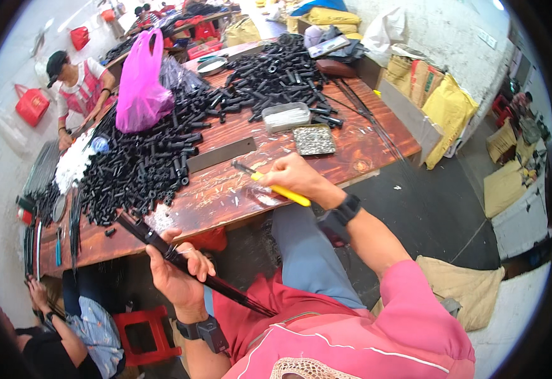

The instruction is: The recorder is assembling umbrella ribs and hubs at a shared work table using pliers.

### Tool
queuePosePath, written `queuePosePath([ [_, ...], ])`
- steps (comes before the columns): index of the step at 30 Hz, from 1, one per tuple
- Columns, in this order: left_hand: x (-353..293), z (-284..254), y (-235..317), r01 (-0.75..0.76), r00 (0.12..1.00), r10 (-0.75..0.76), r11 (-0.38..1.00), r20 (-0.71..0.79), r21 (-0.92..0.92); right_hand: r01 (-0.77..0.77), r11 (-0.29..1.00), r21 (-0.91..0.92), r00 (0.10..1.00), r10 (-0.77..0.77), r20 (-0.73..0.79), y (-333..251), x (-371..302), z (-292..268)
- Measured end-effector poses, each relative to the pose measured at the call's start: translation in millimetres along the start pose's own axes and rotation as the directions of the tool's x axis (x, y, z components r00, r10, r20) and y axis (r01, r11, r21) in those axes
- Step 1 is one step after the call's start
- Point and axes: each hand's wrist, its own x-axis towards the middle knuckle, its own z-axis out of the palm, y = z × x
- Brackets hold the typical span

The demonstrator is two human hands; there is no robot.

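Observation:
My left hand [178,281] is closed around a bundle of thin black rods [244,298], with a black tubular piece [156,240] at its upper end. The bundle slants from my lap toward the table's edge. My right hand [298,178] grips a yellow-handled cutter knife [292,196] above the front of the table, its blade end pointing left. Near that hand are a square tin of small silvery parts [314,140], a clear tub of white sticks [286,119] and a flat metal strip [222,155]. Many black tubular parts [134,174] lie heaped on the table.
The reddish wooden table [358,123] spans the view ahead. A magenta plastic bag [142,95] stands amid the heap. One person [81,88] works at the far left, another [55,328] sits at lower left by a red stool [144,335]. Yellow sacks [454,110] lean beyond the right end.

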Motion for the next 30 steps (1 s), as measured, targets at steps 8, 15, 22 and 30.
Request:
queuePosePath([
  [8, 14.1, 6.0, -11.4, 0.072, 0.996, -0.07, 0.997, -0.048, 0.034, 0.286, 0.923, -0.256, 0.939, -0.217, 0.267, -17.2, -76.6, 73.8],
  [15, 3.0, 13.1, -3.7, 0.174, 0.963, -0.142, 0.977, -0.229, 0.123, 0.498, 0.669, -0.552, 0.851, -0.501, 0.16, -38.9, -78.6, 101.4],
  [22, 1.7, 12.1, -4.9, 0.149, 0.975, -0.118, 0.976, -0.186, 0.16, 0.455, 0.569, -0.684, 0.769, -0.639, -0.02, -29.7, -71.7, 113.4],
  [30, -5.7, 9.9, -13.3, 0.033, 0.998, -0.027, 0.99, -0.048, 0.134, 0.8, 0.447, -0.4, 0.594, -0.682, 0.426, -44.4, -36.0, 49.2],
])
